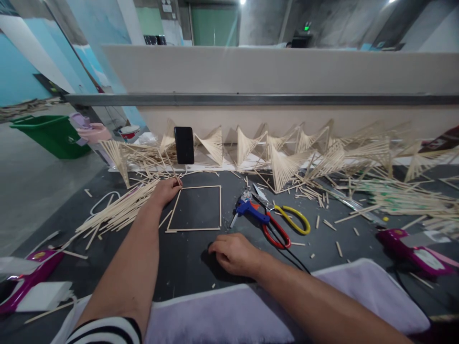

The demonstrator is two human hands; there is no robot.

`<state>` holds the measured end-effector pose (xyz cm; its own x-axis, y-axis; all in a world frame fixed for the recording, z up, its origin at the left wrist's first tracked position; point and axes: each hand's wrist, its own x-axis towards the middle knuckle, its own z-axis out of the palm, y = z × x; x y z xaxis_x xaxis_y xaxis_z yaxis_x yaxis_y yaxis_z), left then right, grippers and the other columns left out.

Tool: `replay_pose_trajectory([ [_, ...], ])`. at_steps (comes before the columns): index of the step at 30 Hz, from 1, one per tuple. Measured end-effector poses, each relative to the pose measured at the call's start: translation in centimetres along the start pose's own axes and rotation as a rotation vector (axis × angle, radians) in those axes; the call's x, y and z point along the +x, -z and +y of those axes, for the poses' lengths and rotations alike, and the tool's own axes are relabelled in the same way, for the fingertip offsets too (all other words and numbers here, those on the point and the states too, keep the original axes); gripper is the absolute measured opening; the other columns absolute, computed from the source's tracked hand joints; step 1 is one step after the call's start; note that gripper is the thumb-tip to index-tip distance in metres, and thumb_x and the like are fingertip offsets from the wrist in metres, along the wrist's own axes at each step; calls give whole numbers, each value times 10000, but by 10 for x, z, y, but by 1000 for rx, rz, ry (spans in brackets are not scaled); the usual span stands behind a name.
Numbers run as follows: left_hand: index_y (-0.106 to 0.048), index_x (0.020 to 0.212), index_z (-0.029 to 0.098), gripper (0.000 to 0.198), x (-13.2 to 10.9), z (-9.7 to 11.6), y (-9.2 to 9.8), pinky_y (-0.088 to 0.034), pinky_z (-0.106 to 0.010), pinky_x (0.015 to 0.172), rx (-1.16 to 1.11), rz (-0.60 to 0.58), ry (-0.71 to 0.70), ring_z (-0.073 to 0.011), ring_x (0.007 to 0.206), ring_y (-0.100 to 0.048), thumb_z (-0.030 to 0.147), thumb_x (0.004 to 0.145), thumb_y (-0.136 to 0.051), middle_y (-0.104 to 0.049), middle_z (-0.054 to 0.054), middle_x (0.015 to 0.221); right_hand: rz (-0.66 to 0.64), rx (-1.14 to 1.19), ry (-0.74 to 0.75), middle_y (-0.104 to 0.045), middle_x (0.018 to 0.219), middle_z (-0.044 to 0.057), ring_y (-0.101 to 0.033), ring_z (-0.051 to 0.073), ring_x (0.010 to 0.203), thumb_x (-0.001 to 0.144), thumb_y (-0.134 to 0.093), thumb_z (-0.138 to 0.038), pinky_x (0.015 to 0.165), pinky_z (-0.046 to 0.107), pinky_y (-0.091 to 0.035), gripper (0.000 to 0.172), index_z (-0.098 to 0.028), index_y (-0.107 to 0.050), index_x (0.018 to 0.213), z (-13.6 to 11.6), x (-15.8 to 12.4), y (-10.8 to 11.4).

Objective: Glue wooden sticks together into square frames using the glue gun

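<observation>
left hand (165,189) seemingly pinches a stick by square frame (196,208); right hand (234,253) curled, empty.

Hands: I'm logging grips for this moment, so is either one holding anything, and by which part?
The left hand pinches a thin stick near its lower end, at the square stick frame's corner. The right hand rests on the table, holding nothing visible.

No readable text is showing anywhere. A green lit sign (307,26) is glowing high on the far wall (too small to make out). A white notice (167,6) is hanging near the ceiling, its print blurring out. The red packet (439,142) at the right edge is carrying pale markings, illegible. The pink tool (416,251) is bearing a label patch, unreadable too.
</observation>
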<state>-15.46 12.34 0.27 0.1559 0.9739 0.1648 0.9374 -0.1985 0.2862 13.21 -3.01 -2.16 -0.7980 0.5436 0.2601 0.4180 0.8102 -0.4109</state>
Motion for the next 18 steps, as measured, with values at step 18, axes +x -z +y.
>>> replay_pose_trajectory([
  [18,-642,885,219,227,2,-4,-2,-433,-282,773,-2,9,-7,-209,883,-622,318,765,-477,-699,-41,913,-14,-6,-6,-636,842,32,-573,132,740,778,-455,-125,652,224,-401,260,-188,-605,982,0,0,0],
])
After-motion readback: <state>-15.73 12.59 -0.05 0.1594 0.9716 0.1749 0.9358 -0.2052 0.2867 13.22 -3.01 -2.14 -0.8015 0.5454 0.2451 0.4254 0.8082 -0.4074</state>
